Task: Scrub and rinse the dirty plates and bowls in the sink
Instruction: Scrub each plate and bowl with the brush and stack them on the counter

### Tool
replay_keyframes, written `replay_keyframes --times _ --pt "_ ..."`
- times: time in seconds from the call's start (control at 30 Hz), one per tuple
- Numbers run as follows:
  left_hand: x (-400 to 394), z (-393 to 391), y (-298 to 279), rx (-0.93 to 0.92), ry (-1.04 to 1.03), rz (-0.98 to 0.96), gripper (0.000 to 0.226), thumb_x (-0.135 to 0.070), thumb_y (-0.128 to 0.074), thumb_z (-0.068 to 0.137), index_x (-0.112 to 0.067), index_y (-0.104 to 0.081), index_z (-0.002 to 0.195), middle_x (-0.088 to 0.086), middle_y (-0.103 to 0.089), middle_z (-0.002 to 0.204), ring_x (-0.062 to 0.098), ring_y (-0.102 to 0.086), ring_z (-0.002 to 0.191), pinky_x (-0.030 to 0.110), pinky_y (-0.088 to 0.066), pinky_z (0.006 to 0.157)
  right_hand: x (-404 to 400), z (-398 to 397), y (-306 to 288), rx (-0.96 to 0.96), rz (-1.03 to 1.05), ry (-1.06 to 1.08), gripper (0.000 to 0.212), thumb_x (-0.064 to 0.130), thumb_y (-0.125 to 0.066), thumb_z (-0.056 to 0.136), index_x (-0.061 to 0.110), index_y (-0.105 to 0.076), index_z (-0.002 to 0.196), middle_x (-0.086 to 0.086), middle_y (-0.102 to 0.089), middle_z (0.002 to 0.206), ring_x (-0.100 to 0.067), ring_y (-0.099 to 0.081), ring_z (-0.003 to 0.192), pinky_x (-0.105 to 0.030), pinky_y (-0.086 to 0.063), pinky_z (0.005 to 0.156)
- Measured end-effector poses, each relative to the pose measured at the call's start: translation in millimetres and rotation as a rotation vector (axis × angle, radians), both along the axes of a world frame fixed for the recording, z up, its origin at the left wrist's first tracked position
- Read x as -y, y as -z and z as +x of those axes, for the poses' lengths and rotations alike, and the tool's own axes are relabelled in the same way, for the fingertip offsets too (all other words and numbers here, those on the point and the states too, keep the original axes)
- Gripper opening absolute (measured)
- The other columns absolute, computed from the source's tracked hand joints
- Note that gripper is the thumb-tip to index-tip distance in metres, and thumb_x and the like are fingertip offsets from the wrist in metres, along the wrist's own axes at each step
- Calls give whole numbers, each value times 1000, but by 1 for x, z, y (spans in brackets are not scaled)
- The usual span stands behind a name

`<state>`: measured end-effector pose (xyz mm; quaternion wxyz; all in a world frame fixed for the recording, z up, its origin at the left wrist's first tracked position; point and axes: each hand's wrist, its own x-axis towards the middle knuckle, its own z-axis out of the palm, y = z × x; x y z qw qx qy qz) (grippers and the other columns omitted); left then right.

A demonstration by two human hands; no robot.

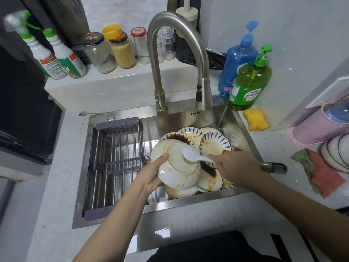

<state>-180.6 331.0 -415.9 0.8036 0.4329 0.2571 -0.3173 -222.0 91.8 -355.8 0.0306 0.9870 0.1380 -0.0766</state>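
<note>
At the centre of the frame a steel sink (243,127) is sunk into a pale speckled counter (56,186), its straight rim close around the work. The left half of the basin is taken up by a metal drying rack (113,157) with grey plastic ends, so the only open room lies over the right half, under the tall curved faucet (160,53). There the left hand (151,174) holds a glazed white bowl (175,167) turned bottom-up and tilted, its fingers curled round the rim and its outside streaked with orange sauce. The right hand (234,165) grips the handle of a white plastic dish brush (190,153), fingers closed round it, the brush head pressed on the bowl's foot ring. Below and behind the bowl lies a heap of dirty plates (213,144), round, cream, edged with blue leaf strokes, smeared brown and orange, overlapping one another against the sink's right wall. At the upper right of the sink stand a green soap bottle (249,82) and a blue bottle (236,63), with a yellow sponge (255,120) just beside them. Jars (111,52) and spray bottles (56,57) line a ledge at the upper left. A folded rag (317,173) lies on the counter at the right edge.
</note>
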Motion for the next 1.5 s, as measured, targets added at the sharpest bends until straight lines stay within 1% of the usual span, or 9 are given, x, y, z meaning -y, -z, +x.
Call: replay_keyframes --times 0.13,0.3,0.5,0.63,0.8,1.0,1.17,1.4,1.5 --pt "5 0 -1 6 -18 -71 32 -11 -56 91 4 -58 119 19 -72 101 26 -72 86 43 -60 68 -27 -6 0 169 200 1 34 16 -63 66 30 -76 95 4 -34 42 -15 -16 35 -12 -4 46" --pt "-5 5 -2 62 -56 -88 24 -9 -52 93 -1 -59 114 15 -73 101 23 -72 88 42 -60 71 -10 0 9 183 201 48 43 12 -86 53 27 -77 92 8 -15 45 -7 -2 35 -9 -8 46" --pt "-1 7 -7 55 -112 -118 23 -11 -50 94 2 -59 111 17 -73 98 24 -72 85 46 -59 74 -19 -9 10 226 229 3 29 21 -58 76 29 -76 98 2 -38 42 -15 -24 30 -12 -9 43" --pt "-1 2 -8 47 -15 -85 24 -7 -52 91 2 -59 112 16 -73 96 23 -72 84 40 -60 68 -12 7 10 258 251 71 34 13 -75 64 28 -77 93 8 -16 46 -14 -19 30 -13 -15 40" --pt "-4 7 -11 58 -100 -88 18 -8 -46 97 1 -60 105 15 -74 88 22 -73 77 41 -60 63 -24 -9 11 175 233 18 35 19 -62 69 28 -74 101 4 -36 43 -14 -21 32 -11 -6 45" --pt "4 3 -12 43 -101 -80 19 -8 -44 99 1 -60 103 13 -74 84 20 -73 74 40 -60 65 -23 3 11 213 229 61 40 10 -81 60 26 -77 97 3 -32 42 -14 -17 33 -11 -12 44" --pt "0 10 -8 29 -218 -75 23 -13 -48 98 0 -55 116 14 -74 90 24 -69 87 51 -55 82 -19 -10 7 141 147 81 36 18 -67 81 31 -69 115 3 -37 49 -15 -29 35 -14 -15 41" --pt "24 16 -17 -81 -412 -153 35 -19 -43 102 -5 -43 134 18 -60 113 33 -49 124 58 -37 92 -45 -31 3 231 229 111 50 18 -85 55 29 -75 103 3 -52 52 -14 -33 39 -19 -17 40" --pt "18 19 -15 -78 -498 -209 26 -15 -45 101 -6 -47 125 18 -53 135 32 -48 127 56 -38 90 -31 -15 2 188 80 279 47 25 -61 88 38 -53 132 3 -47 68 -17 -40 53 -23 -21 45"
